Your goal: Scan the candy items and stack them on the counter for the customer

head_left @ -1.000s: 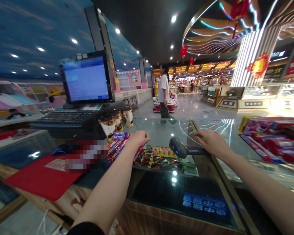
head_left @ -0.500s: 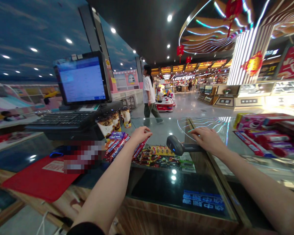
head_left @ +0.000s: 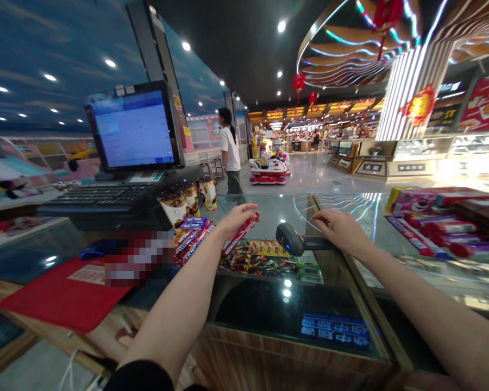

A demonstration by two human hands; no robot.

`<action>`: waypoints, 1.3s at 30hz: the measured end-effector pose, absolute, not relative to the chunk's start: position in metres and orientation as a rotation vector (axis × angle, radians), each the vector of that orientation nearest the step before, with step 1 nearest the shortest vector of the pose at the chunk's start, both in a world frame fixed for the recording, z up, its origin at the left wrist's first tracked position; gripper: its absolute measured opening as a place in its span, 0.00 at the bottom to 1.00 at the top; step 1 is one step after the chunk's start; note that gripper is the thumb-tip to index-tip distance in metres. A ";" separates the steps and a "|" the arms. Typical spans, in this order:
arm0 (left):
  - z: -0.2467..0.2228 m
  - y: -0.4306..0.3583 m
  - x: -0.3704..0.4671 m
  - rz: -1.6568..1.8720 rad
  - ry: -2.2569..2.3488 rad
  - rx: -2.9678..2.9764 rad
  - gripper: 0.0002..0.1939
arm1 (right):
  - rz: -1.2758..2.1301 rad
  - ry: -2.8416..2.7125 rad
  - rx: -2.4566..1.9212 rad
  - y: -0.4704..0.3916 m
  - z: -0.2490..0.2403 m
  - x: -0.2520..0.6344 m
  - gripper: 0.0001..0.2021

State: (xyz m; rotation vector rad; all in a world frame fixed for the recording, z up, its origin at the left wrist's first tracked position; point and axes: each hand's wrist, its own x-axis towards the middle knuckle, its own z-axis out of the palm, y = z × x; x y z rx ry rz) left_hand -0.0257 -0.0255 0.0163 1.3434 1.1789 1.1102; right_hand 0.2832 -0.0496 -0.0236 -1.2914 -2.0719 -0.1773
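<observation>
Bench [head_left: 252, 309] with glass top, wood-grain front. At left, red mat [head_left: 61, 301] and black terminal [head_left: 132, 130] with keyboard. Patterned cups [head_left: 174, 210] beside terminal, sweet packs [head_left: 193, 239] just before them. Black scanner [head_left: 290, 239] near middle. Red and purple packs [head_left: 440, 225] piled at right. Small packets [head_left: 261, 263]: on or under glass, unclear.

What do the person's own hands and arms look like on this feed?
The left hand and right hand are gloveless, with no watch or bracelet visible at either wrist. Near the bottom edge, a black sleeve covers part of the left arm, which is otherwise bare. The right arm is bare as far as it shows.
</observation>
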 end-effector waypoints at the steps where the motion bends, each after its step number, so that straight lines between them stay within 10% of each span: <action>1: 0.017 -0.025 -0.025 1.108 1.173 1.349 0.23 | -0.168 -2.067 -1.283 -0.049 -0.024 0.284 0.11; 14: 0.005 -0.022 0.000 1.393 0.986 2.328 0.37 | 0.145 -1.911 -1.239 -0.052 0.001 0.269 0.10; 39: 0.009 -0.055 0.046 1.179 0.931 2.692 0.34 | 0.687 -1.621 -0.982 -0.037 -0.009 0.225 0.11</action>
